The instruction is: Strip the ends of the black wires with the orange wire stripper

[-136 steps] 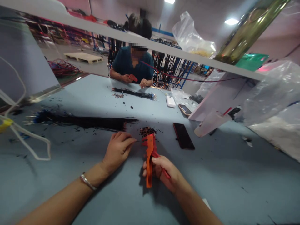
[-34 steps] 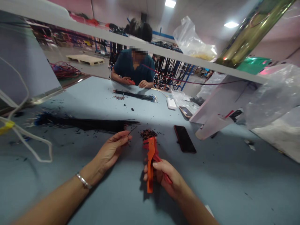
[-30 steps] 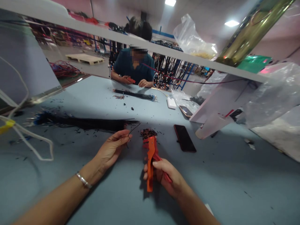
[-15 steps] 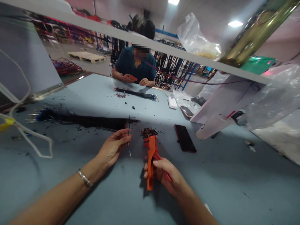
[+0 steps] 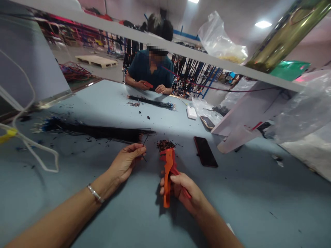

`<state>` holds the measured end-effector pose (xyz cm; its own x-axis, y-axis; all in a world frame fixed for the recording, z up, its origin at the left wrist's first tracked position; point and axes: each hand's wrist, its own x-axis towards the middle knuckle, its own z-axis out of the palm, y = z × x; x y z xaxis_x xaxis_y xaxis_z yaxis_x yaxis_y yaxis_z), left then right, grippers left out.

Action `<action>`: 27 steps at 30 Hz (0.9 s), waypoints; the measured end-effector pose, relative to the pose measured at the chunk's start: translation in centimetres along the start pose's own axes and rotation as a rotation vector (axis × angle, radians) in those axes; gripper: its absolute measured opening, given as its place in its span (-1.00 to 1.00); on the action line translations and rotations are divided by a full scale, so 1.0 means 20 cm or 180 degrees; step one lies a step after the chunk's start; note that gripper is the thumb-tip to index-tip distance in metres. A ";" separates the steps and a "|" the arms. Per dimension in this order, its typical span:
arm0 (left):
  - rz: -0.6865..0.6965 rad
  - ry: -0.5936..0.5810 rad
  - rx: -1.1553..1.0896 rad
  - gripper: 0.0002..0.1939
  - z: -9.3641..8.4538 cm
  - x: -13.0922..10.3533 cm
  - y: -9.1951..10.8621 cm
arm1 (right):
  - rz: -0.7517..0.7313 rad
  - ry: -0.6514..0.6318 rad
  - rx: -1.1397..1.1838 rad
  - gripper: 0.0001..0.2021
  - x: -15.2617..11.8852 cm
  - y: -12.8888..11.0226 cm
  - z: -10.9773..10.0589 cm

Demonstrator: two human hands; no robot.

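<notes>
Between the thumb and fingers of my left hand [image 5: 130,156] is a thin black wire [image 5: 146,139], its upper part slanting up to the right. My right hand [image 5: 182,187] is wrapped round the handles of an orange and red wire stripper [image 5: 169,165], whose jaws point away from me. Just past the jaws lies a small heap of dark and copper-coloured wire scraps [image 5: 165,144]. Beyond my left hand a long bundle of black wires [image 5: 103,132] stretches leftward, with blue and metal ends at its far left. No wire shows in the stripper's jaws.
A dark phone [image 5: 205,151] lies to the right, near a translucent cup [image 5: 231,141]. Across the table a person [image 5: 152,70] holds a red tool behind another wire bundle [image 5: 152,102]. A white cable [image 5: 49,168] loops at left; a shelf edge [image 5: 191,50] crosses above.
The wire in my left hand has turned from nearly upright to slanting, and its blue, metal-tipped end no longer shows below my fingers. My right hand keeps its hold on the wire stripper.
</notes>
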<state>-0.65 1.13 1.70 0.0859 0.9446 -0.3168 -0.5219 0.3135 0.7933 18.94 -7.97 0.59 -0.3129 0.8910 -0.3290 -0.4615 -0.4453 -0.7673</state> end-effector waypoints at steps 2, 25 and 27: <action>0.0031 -0.0017 -0.0028 -0.74 0.00 0.00 0.00 | 0.0007 0.0005 0.0014 -0.70 0.00 0.00 0.00; 0.0200 0.0097 0.0002 -0.73 -0.01 0.01 -0.01 | -0.0001 0.0020 0.0056 -0.72 0.00 0.01 0.00; 0.0210 0.0102 0.0035 -0.69 -0.02 0.01 -0.01 | -0.0009 0.0012 0.0071 -0.72 0.00 0.01 0.00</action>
<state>-0.80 1.30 1.25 0.0241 0.9597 -0.2799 -0.5161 0.2518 0.8187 18.89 -8.05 0.42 -0.3084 0.8926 -0.3288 -0.4807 -0.4445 -0.7558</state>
